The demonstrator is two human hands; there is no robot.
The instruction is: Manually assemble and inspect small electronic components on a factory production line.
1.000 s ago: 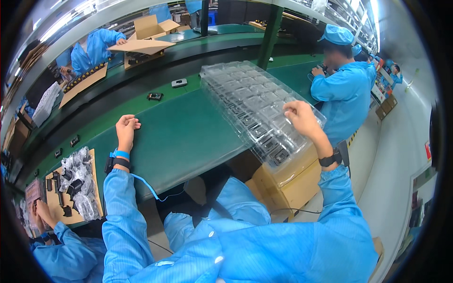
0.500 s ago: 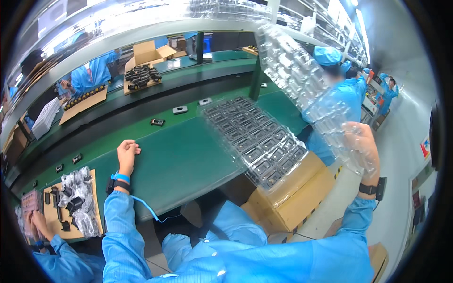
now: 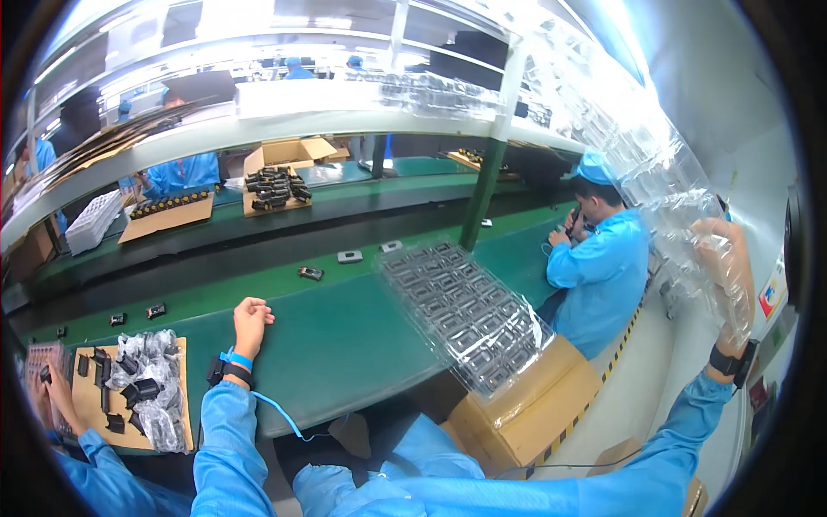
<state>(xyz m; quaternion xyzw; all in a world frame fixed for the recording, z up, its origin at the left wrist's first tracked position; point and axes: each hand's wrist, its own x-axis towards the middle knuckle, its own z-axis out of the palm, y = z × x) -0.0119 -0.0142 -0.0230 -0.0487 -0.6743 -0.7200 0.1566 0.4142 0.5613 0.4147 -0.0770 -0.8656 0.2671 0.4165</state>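
My right hand (image 3: 728,267) is raised at the right, gripping one end of a long clear plastic blister tray (image 3: 644,155). The tray slants up and away toward the shelf, and its moulded pockets look vacant. Over the green workbench (image 3: 345,375) is my left hand (image 3: 251,324), fingers curled in with nothing visible in them. A blue wrist strap with a cord circles that wrist. Between my hands, another clear blister tray (image 3: 465,314) with dark rectangular pockets or parts lies across the bench edge, its near end over a cardboard box (image 3: 521,414).
A white-framed shelf (image 3: 345,116) runs above the bench. Small devices (image 3: 349,257) dot the green conveyor. At left, a co-worker's hands (image 3: 60,392) are beside a board of black parts and plastic bags (image 3: 155,388). Another person in blue (image 3: 603,250) sits at right. A green post (image 3: 485,194) rises behind the tray.
My view has tipped upward. My right hand has lifted the clear tray higher and farther right, off the seated co-worker. My left hand stays curled over the bench.
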